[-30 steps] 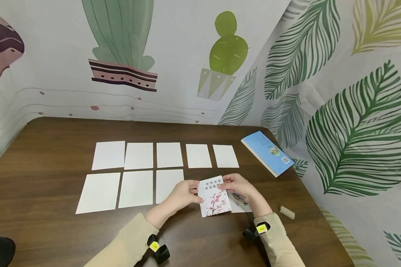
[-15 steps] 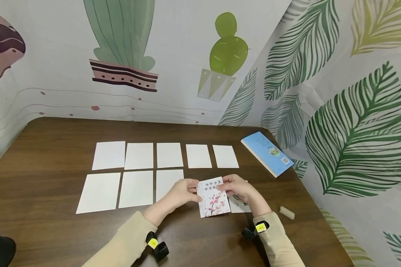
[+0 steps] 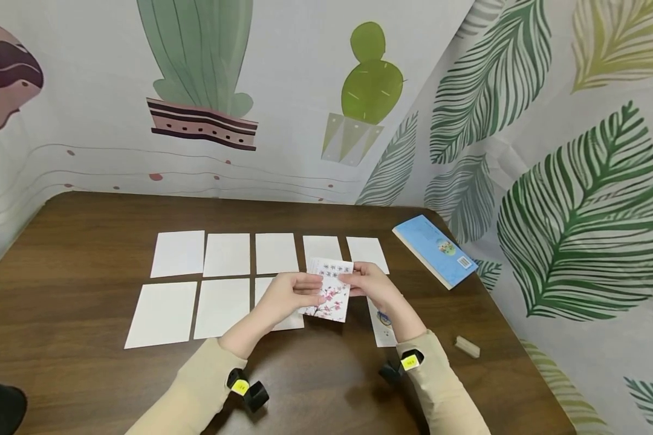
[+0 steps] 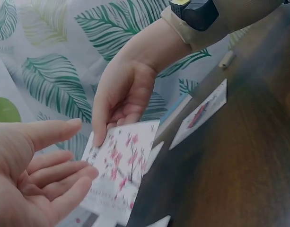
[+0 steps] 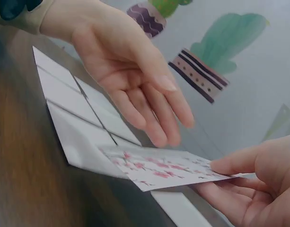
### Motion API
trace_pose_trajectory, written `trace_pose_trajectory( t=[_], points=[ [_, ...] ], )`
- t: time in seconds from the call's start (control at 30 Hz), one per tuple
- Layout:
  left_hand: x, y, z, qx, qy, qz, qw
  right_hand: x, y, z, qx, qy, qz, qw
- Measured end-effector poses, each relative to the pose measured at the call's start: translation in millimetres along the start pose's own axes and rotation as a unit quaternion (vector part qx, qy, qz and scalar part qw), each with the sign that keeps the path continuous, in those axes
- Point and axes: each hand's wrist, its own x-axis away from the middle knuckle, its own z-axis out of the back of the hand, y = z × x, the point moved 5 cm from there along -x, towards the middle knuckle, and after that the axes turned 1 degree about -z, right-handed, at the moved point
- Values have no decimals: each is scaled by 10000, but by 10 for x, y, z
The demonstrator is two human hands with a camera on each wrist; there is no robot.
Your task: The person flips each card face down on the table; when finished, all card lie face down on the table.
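My right hand [image 3: 378, 284] pinches a small stack of white cards [image 3: 334, 297] by its right edge, thumb on top and fingers beneath. Pink blossom branches and dark characters are printed on the upper card. On the other side, my left hand [image 3: 283, 296] has its fingers loosely extended at the cards' left edge; the right wrist view shows that left hand [image 5: 130, 80] just above the cards [image 5: 163, 170] without a grip. A printed picture card [image 3: 381, 332] lies on the table, partly hidden under my right forearm.
Blank white cards [image 3: 160, 314] lie in two rows on the brown table [image 3: 76, 266]; the cards in hand overlap some of them. A blue book [image 3: 435, 251] rests at the back right corner. A small pale block [image 3: 467, 347] sits near the right edge.
Both hands have moved up and to the left with the blossom cards, off the picture card. The cards have turned slightly, and the left fingers now lie looser beside them.
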Motion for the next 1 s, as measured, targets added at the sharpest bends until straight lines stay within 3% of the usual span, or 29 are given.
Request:
trace_pose_trajectory(
  t=[0.2,0.47,0.77,1.0],
  points=[
    [30,87,89,-488,560,110,9972,-74,-168,-190,-148,71,136,9998],
    [66,157,199,-988,981,58,9902,-127,-316,-437,-544,-99,280,9981],
    [88,192,359,-974,1752,-70,9797,-171,-500,-619,-724,120,461,9962],
    [70,204,442,-863,1858,-141,9787,-194,-551,-665,-533,-32,615,9967]
  ],
)
